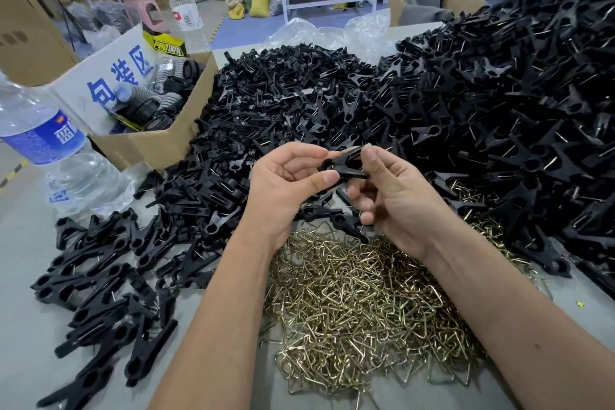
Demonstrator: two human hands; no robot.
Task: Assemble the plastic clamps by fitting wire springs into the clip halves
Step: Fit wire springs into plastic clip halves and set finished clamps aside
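Both my hands hold one black plastic clamp (344,163) above the table, in the middle of the view. My left hand (286,186) pinches its round end between thumb and fingers. My right hand (396,190) grips its other end with curled fingers. Directly below lies a heap of brass-coloured wire springs (362,303). A big pile of black clip halves (299,103) spreads behind my hands, and a taller pile of clamps with wires (515,93) rises at the right. Whether a spring sits in the held clamp is hidden by my fingers.
More black clamps (100,283) lie scattered at the left front. A cardboard box (146,140) with black parts stands at the left, a water bottle (50,146) beside it and another (186,13) behind. Clear plastic bags (332,33) lie at the table's far edge.
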